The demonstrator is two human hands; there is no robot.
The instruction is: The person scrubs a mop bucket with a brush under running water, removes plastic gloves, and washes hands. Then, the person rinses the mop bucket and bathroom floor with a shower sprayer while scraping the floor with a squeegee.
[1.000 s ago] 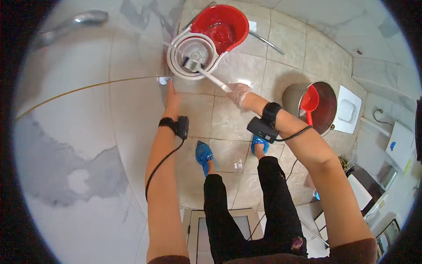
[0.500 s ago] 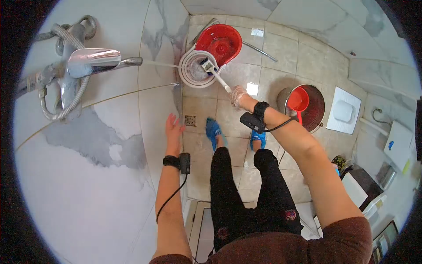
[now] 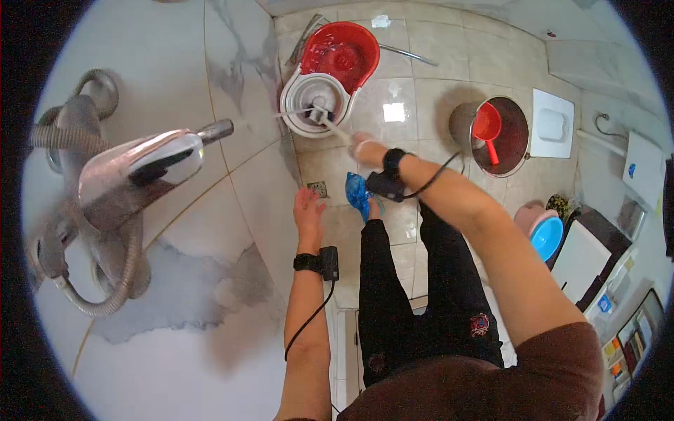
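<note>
Into a round white plastic basket [image 3: 309, 132], angling a white long-handled brush [image 3: 330, 125] gripped in the curled right hand [image 3: 367, 149]; since half a second ago, shifted inward, now meeting the thin water stream [image 3: 293, 112]. Holding the left hand [image 3: 309, 212] empty, loosely spread.

The floor [image 3: 449, 42] is finished in glossy beige tile; a square grated drain [image 3: 320, 189] is set into it near the left wall [image 3: 196, 288], which is white with grey marbling. A metal bucket [image 3: 463, 128] stands on the tile at right of centre, with a red dipper [image 3: 486, 123] within its opening. A white squat toilet pan [image 3: 552, 128] is located just beside the bucket. On the right wall, a white cistern [image 3: 640, 172] bearing a blue mark adjoins a white pipe [image 3: 601, 145]. Below, a blue basin [image 3: 547, 238] overlaps a pink basin [image 3: 528, 216], near a dark-edged unit [image 3: 588, 259] with a white panel.
</note>
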